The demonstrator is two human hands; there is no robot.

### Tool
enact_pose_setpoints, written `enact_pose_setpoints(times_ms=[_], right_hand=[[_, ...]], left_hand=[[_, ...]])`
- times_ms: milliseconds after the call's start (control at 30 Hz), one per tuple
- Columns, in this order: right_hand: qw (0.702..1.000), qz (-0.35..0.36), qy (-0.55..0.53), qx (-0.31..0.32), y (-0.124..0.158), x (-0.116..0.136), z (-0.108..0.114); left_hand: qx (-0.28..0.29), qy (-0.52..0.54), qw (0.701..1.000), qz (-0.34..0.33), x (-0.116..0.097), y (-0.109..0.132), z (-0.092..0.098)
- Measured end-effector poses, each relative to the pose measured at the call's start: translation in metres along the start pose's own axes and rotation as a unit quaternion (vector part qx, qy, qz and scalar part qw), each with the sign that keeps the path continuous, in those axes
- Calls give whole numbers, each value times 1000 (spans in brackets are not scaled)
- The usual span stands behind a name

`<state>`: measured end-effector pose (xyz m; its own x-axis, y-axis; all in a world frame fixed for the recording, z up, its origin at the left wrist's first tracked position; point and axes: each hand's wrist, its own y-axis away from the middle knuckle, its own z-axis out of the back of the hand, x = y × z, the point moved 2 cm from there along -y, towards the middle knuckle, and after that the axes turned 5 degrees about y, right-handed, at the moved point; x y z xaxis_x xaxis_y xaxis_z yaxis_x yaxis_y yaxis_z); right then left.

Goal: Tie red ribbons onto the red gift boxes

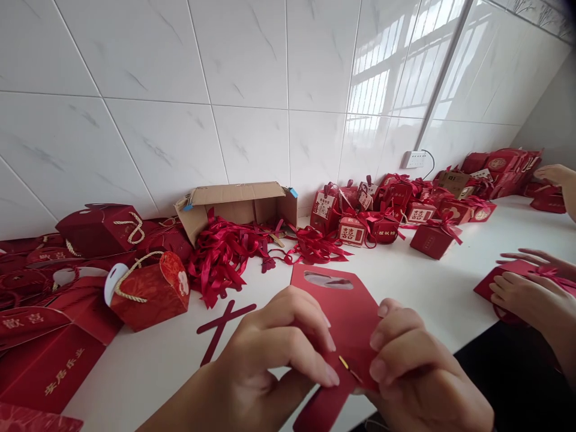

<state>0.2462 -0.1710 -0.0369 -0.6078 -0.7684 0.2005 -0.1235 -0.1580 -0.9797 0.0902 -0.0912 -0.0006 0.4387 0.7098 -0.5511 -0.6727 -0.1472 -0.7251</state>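
Cardboard point(342, 318) in bright red, with an oval opening point(328, 280) through its far end, is spanning the space between the person's two hands in the head view, over the front of the white desk point(432, 288); whether it is touching the desktop is hard to tell. The left hand point(274, 345) is pinching narrowly at the near part of the cardboard, just where a dark red strip point(321, 411) is meeting it. The right hand point(425, 366) is gripping the right edge with curled fingers. A short gold sliver point(344, 362) is gleaming between the hands.

Beyond the left hand, two crossed strips point(225, 318) are lying flat. Farther back, a heap of crimson ribbons point(225, 246) is spilling in front of an open carton point(238, 193), which is standing near the tiled wall point(247, 141). On the left, a gift box point(155, 294) with a twisted gold cord is sitting near a darker box point(99, 228), while a large carrier box point(49, 372) with gold characters is filling the near corner. On the right, small favour boxes point(353, 233) are crowding below a power strip point(413, 159). Farther right, a co-worker's hands point(526, 294) are resting on a bowed red box point(486, 282), and one more hand point(558, 175) is showing near a red bag point(546, 199).
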Motion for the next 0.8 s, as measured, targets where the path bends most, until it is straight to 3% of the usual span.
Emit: enact_pose_setpoints(times_ms=[300, 467, 533, 600, 633, 700, 800], right_hand=[[999, 10, 31, 14, 22, 3, 10], [997, -7, 59, 39, 15, 13, 10], [998, -12, 57, 22, 10, 12, 10], [996, -59, 64, 18, 7, 4, 11], [992, -99, 68, 45, 7, -2, 11], [969, -180, 75, 154, 11, -14, 9], [922, -233, 66, 303, 22, -25, 9]], left_hand=[[5, 2, 1000, -4, -3, 1, 0], [14, 19, 1000, -1, -4, -1, -1], [-6, 43, 999, 10, -2, 0, 1], [-67, 72, 994, 49, 3, 2, 5], [-105, 79, 988, 79, 6, 4, 8], [-161, 70, 975, 137, 11, 5, 13], [-165, 23, 970, 178, 15, 4, 17]])
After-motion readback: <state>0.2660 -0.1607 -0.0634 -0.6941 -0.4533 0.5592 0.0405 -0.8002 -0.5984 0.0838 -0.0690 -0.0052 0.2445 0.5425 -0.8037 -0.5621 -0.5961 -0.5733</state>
